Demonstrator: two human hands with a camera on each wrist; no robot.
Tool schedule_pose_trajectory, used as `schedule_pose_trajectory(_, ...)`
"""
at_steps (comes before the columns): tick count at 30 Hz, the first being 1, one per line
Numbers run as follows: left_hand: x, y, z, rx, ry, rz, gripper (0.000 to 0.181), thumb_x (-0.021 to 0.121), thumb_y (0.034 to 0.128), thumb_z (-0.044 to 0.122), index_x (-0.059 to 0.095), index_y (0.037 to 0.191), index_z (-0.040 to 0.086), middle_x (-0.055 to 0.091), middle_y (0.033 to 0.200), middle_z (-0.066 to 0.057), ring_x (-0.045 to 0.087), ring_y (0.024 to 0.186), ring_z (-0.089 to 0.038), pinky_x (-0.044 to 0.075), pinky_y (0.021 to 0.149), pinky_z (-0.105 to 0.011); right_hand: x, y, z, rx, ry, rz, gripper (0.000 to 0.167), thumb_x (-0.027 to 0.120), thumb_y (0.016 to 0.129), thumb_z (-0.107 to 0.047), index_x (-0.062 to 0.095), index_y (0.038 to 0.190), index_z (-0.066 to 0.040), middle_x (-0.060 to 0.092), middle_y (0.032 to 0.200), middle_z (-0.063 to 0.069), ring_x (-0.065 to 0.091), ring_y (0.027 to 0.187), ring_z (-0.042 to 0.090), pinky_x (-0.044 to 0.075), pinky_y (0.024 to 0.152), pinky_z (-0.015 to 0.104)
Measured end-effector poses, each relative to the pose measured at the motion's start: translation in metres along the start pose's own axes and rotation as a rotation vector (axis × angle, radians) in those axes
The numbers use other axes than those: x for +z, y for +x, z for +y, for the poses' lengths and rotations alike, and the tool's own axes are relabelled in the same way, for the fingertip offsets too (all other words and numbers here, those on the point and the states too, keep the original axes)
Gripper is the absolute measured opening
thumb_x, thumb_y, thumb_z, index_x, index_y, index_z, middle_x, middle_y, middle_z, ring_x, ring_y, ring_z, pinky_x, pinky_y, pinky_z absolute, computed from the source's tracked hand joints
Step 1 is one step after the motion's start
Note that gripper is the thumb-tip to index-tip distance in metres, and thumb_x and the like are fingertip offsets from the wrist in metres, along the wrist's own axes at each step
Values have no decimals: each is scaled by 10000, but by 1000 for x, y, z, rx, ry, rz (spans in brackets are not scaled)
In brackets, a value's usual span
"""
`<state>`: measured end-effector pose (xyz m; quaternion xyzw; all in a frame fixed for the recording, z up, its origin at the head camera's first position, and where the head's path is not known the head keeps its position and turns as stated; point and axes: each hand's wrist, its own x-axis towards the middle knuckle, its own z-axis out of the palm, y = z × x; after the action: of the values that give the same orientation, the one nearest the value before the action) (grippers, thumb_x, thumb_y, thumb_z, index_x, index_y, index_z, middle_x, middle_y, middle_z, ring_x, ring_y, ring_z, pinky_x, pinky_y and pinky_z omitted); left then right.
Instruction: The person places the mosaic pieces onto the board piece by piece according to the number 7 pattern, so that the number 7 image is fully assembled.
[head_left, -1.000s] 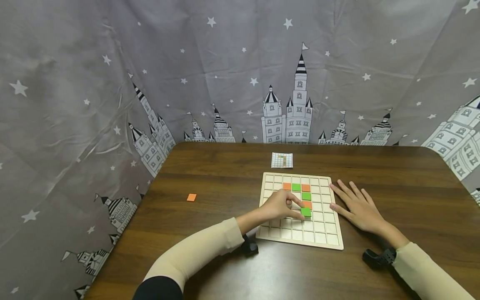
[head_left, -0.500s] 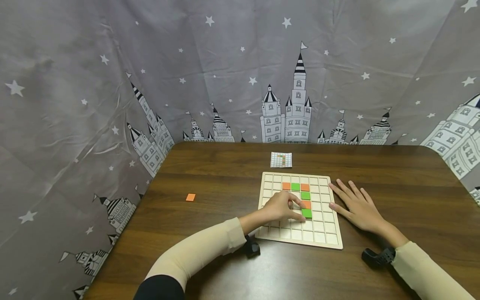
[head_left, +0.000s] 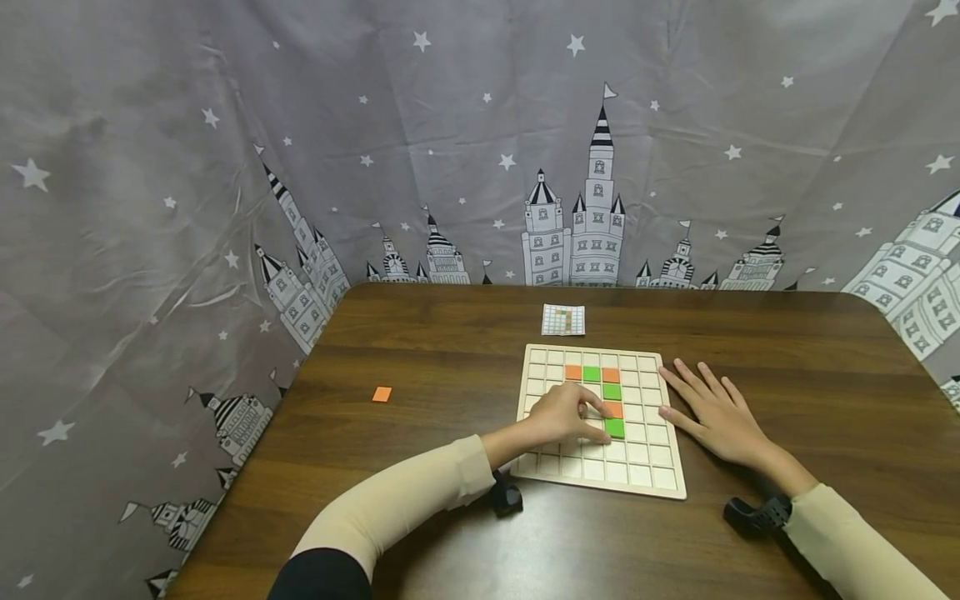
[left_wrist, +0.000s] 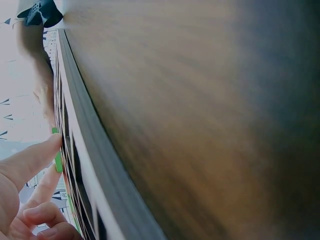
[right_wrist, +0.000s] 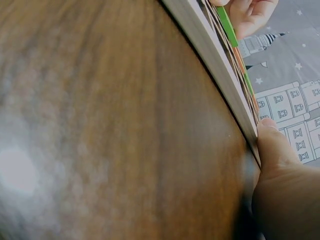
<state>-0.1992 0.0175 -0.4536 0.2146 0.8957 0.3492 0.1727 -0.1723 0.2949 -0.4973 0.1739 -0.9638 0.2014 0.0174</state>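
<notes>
My left hand [head_left: 562, 412] reaches over the pale wooden grid board [head_left: 641, 475] and pinches a green square tile [head_left: 615, 429] between thumb and a finger. In the left wrist view this green tile [left_wrist: 58, 162] sits at the fingertips, slightly proud of the board. Just beyond it are an orange tile [head_left: 615, 409] and another green tile [head_left: 612, 391], forming a column. Across the column's far end runs a row with an orange tile [head_left: 573, 372] at its left. With fingers spread, my right hand [head_left: 720, 421] rests on the table, thumb and fingertips touching the board's right edge.
A loose orange tile [head_left: 382, 394] lies on the brown table [head_left: 450, 342], left of the board. Behind the board is a small card [head_left: 563, 320] printed with a coloured grid pattern. A grey curtain [head_left: 465, 125] with castles and stars hangs behind the table.
The green tile in my left hand has shifted slightly toward me and to the right, down into the grid beside the orange tile. My right hand has stayed put.
</notes>
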Motion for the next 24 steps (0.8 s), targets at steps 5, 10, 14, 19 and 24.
schedule_pose_trajectory(5, 0, -1, 1, 1, 7, -7, 281, 913, 729, 267, 802, 986, 239, 484, 691, 57, 375, 564, -56, 268, 454, -204, -1, -1, -1, -3, 1, 4, 686, 503, 1027, -466, 244, 1600, -191, 200, 1619, 196, 118, 1457, 485, 63, 1094, 686)
schedule_pose_trajectory(10, 0, 0, 0, 1, 16, -7, 276, 913, 728, 278, 802, 980, 252, 495, 707, 56, 387, 577, -58, 278, 461, -207, -3, 0, -2, 4, 1, -9, 692, 501, 1027, -471, 235, 1602, -192, 192, 1623, 192, 112, 1460, 480, 61, 1094, 685)
schedule_pose_trajectory(14, 1, 0, 0, -6, 27, -2, 282, 917, 722, 288, 802, 978, 262, 502, 727, 65, 395, 596, -58, 283, 476, -211, -3, -1, -2, 3, 2, -12, 696, 499, 1028, -471, 227, 1604, -193, 186, 1624, 191, 109, 1461, 479, 59, 1094, 685)
schedule_pose_trajectory(19, 1, -1, 2, -11, 29, 1, 290, 918, 721, 286, 802, 985, 262, 495, 711, 68, 383, 579, -54, 272, 467, -207, -3, -1, -2, 4, 4, -11, 696, 499, 1027, -471, 229, 1604, -190, 181, 1626, 191, 105, 1461, 480, 55, 1097, 683)
schedule_pose_trajectory(24, 1, -1, 2, -15, 23, 4, 297, 918, 720, 283, 801, 991, 259, 495, 704, 62, 381, 567, -56, 272, 460, -207, -3, -1, -3, 2, 3, -11, 694, 498, 1027, -472, 232, 1603, -189, 183, 1625, 193, 104, 1461, 481, 54, 1098, 683)
